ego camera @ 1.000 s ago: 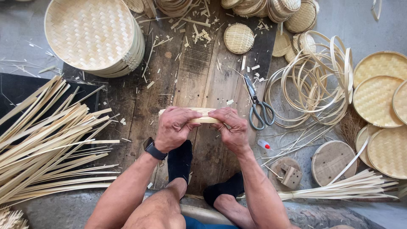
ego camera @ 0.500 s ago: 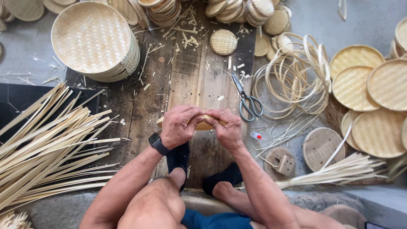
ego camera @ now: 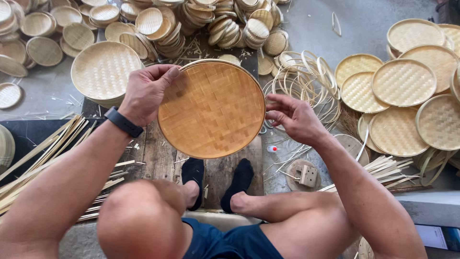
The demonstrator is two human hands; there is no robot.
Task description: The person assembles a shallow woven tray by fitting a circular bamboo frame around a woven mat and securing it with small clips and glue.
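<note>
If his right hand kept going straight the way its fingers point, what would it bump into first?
The right hand points leftward, fingertips at the rim of the round woven bamboo tray held up by the left hand. It would meet that tray's edge first; it may already touch it.

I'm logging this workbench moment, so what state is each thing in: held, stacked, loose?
Round woven bamboo tray: held up, tilted toward the camera, flat weave showing.
Left hand: grip on the tray's left rim.
Right hand: fingertips at the tray's right rim.
Large pale woven basket lids: stacked.
Thin bamboo hoops: loose pile.
Bamboo strips: lying loose.
</note>
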